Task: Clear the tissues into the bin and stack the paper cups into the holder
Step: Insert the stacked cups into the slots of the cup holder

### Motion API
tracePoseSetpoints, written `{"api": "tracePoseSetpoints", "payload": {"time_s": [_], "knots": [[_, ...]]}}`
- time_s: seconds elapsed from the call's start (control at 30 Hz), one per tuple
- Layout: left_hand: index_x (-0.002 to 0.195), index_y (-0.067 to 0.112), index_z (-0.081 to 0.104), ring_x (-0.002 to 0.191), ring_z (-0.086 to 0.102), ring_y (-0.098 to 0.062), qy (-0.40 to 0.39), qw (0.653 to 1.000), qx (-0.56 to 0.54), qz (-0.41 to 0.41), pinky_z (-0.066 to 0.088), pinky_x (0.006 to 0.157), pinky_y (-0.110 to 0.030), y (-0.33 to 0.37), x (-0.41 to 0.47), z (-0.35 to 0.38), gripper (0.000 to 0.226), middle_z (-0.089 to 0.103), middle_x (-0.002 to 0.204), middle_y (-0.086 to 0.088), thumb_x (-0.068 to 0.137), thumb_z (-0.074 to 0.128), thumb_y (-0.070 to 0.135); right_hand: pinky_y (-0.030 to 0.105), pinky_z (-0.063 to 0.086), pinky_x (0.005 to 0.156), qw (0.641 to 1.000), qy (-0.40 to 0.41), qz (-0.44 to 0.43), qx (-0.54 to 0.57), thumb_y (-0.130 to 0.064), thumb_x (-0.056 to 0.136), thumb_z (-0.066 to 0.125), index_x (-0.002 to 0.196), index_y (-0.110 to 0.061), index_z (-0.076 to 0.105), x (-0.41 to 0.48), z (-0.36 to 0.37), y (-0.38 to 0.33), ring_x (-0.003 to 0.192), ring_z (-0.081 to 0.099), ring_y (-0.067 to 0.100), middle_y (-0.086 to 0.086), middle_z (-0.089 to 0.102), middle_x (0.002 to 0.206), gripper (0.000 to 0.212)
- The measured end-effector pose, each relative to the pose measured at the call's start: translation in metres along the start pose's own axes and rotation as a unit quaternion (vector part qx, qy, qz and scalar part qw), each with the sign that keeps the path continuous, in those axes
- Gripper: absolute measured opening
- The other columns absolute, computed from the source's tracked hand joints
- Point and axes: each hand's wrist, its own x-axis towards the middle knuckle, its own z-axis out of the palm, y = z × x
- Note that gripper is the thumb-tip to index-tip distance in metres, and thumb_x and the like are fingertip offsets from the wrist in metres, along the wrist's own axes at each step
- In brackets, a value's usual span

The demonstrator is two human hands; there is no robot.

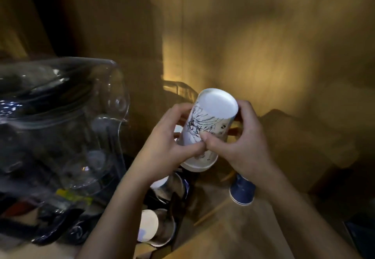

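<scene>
An upside-down white paper cup [211, 120] with a black line drawing is held in mid-air at the centre of the head view, its flat base tilted toward me. My left hand [168, 143] grips its left side and my right hand [241, 143] grips its right side, thumbs meeting on the front. A blue paper cup [242, 191] stands upside down on the wooden surface just below my right wrist. Two more cups [168, 185] [154, 228] lie below my left forearm in dark, metal-looking slots. The frame is blurred and dim.
A large clear plastic container [60, 137] holding dark items fills the left side, close to my left arm. A thin wooden stick [213, 212] lies on the table [243, 234]. A dark flat object [363, 236] sits at the right edge. The wall behind is brown.
</scene>
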Motion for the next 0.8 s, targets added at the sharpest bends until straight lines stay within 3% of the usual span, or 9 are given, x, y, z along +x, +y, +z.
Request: {"api": "tracePoseSetpoints", "payload": {"time_s": [0.17,0.27,0.4,0.53,0.7,0.8], "knots": [[0.110,0.045,0.049,0.102,0.060,-0.008,0.052,0.999,0.013,0.005,0.053,0.082,-0.019,-0.002,-0.025,-0.036,0.052,0.061,0.111,0.009,0.063,0.070,0.039,0.003,0.042,0.067,0.998,-0.031,-0.046,0.032,-0.045,0.059,0.073,0.108,-0.037,0.046,0.004,0.035,-0.019,0.097,0.053,-0.003,-0.014,0.057,0.104,0.057],[0.112,0.040,0.050,0.103,0.061,-0.014,0.067,0.998,0.001,-0.010,0.054,0.083,-0.027,-0.011,-0.037,-0.048,0.053,0.063,0.110,0.005,0.063,0.070,0.037,0.009,0.045,0.071,0.997,-0.057,-0.054,0.027,-0.043,0.059,0.073,0.108,-0.038,0.044,0.003,0.055,-0.020,0.098,0.053,-0.001,-0.012,0.057,0.106,0.057],[0.115,0.034,0.048,0.101,0.061,-0.001,0.061,0.997,0.001,-0.044,0.052,0.082,-0.017,-0.032,-0.050,-0.055,0.055,0.063,0.109,0.013,0.067,0.074,0.029,0.011,0.046,0.074,0.996,-0.088,-0.032,0.000,-0.042,0.060,0.073,0.114,-0.031,0.044,-0.006,0.077,-0.010,0.101,0.052,0.001,-0.008,0.056,0.111,0.062],[0.118,0.038,0.044,0.106,0.057,0.004,0.046,0.996,0.019,-0.072,0.051,0.083,-0.020,-0.056,-0.060,-0.052,0.059,0.060,0.115,0.018,0.067,0.072,0.037,0.008,0.042,0.076,0.993,-0.110,-0.020,-0.026,-0.044,0.060,0.071,0.117,-0.028,0.043,-0.016,0.090,0.006,0.099,0.048,-0.003,-0.008,0.053,0.112,0.066],[0.120,0.055,0.030,0.107,0.045,0.024,0.036,0.992,0.064,-0.105,0.041,0.081,-0.007,-0.082,-0.064,-0.044,0.069,0.047,0.115,0.038,0.069,0.071,0.034,0.033,0.048,0.089,0.987,-0.141,-0.006,-0.074,-0.040,0.067,0.073,0.124,-0.028,0.034,-0.027,0.101,0.027,0.112,0.044,0.006,-0.005,0.048,0.122,0.071],[0.129,0.062,0.013,0.107,0.044,0.021,0.038,0.990,0.108,-0.081,0.044,0.082,-0.005,-0.094,-0.068,-0.038,0.093,0.032,0.125,0.040,0.071,0.072,0.020,0.029,0.044,0.094,0.981,-0.176,-0.017,-0.076,-0.036,0.073,0.071,0.134,-0.043,0.019,-0.035,0.107,0.037,0.119,0.038,0.004,-0.004,0.041,0.135,0.080]]}}
